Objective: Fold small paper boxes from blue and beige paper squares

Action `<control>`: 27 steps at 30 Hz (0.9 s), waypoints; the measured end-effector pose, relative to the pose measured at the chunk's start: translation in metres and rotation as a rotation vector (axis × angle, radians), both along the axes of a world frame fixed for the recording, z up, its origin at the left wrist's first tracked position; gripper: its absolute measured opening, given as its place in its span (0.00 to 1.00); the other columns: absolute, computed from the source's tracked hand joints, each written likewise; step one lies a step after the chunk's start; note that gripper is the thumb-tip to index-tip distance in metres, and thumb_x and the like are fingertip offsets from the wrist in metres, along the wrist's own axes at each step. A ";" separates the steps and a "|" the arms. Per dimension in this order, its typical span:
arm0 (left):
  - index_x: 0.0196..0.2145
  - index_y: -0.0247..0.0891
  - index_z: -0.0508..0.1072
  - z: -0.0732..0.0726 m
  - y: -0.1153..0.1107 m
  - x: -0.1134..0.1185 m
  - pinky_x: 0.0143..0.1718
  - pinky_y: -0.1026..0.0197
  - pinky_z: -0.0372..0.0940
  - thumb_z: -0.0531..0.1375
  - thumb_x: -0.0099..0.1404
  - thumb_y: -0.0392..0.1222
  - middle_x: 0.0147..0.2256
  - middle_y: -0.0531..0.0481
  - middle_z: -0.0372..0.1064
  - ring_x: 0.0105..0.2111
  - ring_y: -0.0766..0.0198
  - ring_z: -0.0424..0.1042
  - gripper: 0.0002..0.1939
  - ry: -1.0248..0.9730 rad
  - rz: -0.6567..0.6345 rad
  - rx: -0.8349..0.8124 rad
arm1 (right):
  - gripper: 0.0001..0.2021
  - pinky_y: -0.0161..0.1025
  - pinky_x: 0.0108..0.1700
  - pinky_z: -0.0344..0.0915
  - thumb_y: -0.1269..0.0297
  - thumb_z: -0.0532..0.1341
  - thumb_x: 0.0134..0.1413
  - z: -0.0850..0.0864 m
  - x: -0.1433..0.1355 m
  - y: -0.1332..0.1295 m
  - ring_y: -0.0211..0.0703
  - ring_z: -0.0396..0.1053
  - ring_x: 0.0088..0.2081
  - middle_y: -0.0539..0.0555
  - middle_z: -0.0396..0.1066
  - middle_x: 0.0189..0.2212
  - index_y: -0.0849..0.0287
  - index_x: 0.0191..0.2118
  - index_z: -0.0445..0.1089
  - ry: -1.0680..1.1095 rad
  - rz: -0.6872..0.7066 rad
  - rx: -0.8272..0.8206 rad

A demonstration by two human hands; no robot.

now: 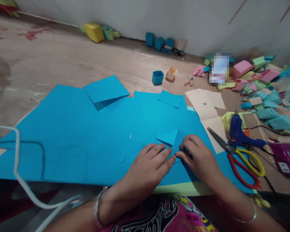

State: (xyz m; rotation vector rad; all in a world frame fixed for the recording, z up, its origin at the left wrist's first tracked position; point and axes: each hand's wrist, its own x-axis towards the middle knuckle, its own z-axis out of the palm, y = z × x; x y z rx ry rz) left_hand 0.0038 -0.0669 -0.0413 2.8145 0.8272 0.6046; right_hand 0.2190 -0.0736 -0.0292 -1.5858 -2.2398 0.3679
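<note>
Both hands are at a small folded blue paper piece on large blue sheets. My left hand lies over its near left side, fingers spread flat and pointing right. At its right edge my right hand has thumb and index finger curled together in a pinch on the paper. The fold's near part is hidden under my fingers. Scissors with one red and one yellow handle lie right of my right hand, blades apart.
Blue paper cards rest on the sheets. A blue glue gun and cream paper are at the right. Small open boxes, one blue, stand behind. Many folded paper pieces pile up far right. A white cable crosses the left.
</note>
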 end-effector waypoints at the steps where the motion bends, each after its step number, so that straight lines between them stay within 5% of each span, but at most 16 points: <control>1: 0.54 0.39 0.69 0.000 0.000 0.000 0.51 0.47 0.62 0.56 0.70 0.40 0.53 0.44 0.70 0.53 0.51 0.65 0.16 0.012 -0.003 0.001 | 0.07 0.39 0.37 0.63 0.65 0.60 0.60 0.000 0.000 0.000 0.45 0.66 0.38 0.55 0.65 0.34 0.58 0.32 0.62 -0.002 -0.002 0.000; 12: 0.52 0.42 0.71 0.005 0.003 0.001 0.51 0.50 0.61 0.62 0.64 0.49 0.54 0.47 0.69 0.53 0.52 0.65 0.20 0.107 -0.020 -0.020 | 0.12 0.41 0.36 0.61 0.57 0.60 0.61 -0.008 0.002 -0.013 0.46 0.63 0.36 0.57 0.63 0.32 0.58 0.30 0.61 -0.129 -0.087 0.219; 21: 0.52 0.42 0.71 0.009 0.004 0.001 0.51 0.50 0.61 0.62 0.65 0.47 0.54 0.47 0.68 0.54 0.52 0.64 0.18 0.114 -0.021 -0.030 | 0.15 0.40 0.35 0.60 0.56 0.61 0.60 -0.006 0.041 -0.022 0.43 0.62 0.32 0.53 0.60 0.28 0.57 0.26 0.61 -0.231 -0.152 0.220; 24: 0.52 0.42 0.72 0.010 0.005 0.001 0.51 0.50 0.60 0.62 0.65 0.47 0.54 0.47 0.69 0.54 0.52 0.64 0.18 0.110 -0.019 -0.027 | 0.08 0.41 0.36 0.62 0.63 0.60 0.61 0.000 0.041 -0.027 0.45 0.64 0.35 0.56 0.64 0.32 0.60 0.32 0.68 -0.210 -0.158 0.273; 27: 0.52 0.42 0.71 0.010 0.006 0.002 0.50 0.50 0.60 0.62 0.65 0.47 0.53 0.48 0.69 0.53 0.52 0.64 0.18 0.113 -0.023 -0.034 | 0.08 0.41 0.39 0.64 0.70 0.56 0.63 0.001 0.030 -0.031 0.45 0.66 0.39 0.58 0.69 0.37 0.59 0.43 0.72 -0.135 0.007 0.232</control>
